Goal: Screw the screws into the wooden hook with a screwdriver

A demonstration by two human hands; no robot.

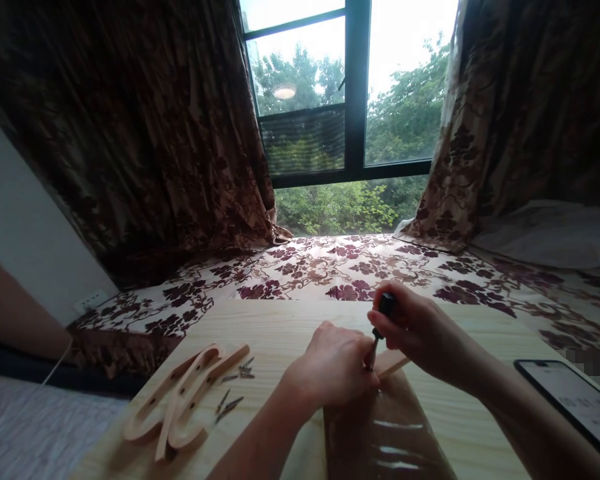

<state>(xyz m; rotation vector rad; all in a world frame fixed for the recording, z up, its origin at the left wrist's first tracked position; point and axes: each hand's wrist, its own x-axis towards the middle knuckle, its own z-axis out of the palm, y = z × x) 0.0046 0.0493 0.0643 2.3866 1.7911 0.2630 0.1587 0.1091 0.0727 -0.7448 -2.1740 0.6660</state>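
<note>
My right hand is closed round the black handle of a screwdriver, whose shaft points down beside my left fingertips. My left hand is closed over one end of a pale wooden piece, with its fingers at the screwdriver's tip. What lies under those fingers is hidden. Beneath both hands is a brown glossy strip on the light wooden board. Several curved wooden pieces with dark holes lie left of my left hand, and loose screws rest beside them.
A phone lies at the right side of the board. Behind the board is a ledge with a floral cloth, below a window between dark patterned curtains. A white socket strip sits at the left.
</note>
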